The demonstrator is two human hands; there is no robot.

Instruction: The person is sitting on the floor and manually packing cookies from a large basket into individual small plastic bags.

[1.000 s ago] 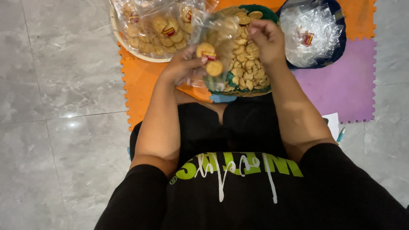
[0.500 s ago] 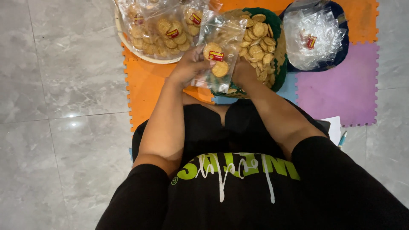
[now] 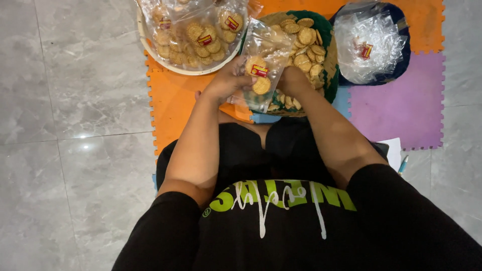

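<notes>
Our left hand (image 3: pixel 227 83) pinches a clear plastic bag (image 3: pixel 264 62) with a few round biscuits inside, held over the near edge of a green basket (image 3: pixel 329 60) of loose biscuits. Our right hand (image 3: pixel 293 80) closes on the bag's other side, partly hidden behind it. Left of the basket, a white bowl (image 3: pixel 165 64) holds filled packets; to the right a dark bowl (image 3: pixel 399 60) holds empty bags. All sit on foam mats (image 3: pixel 170 100).
</notes>
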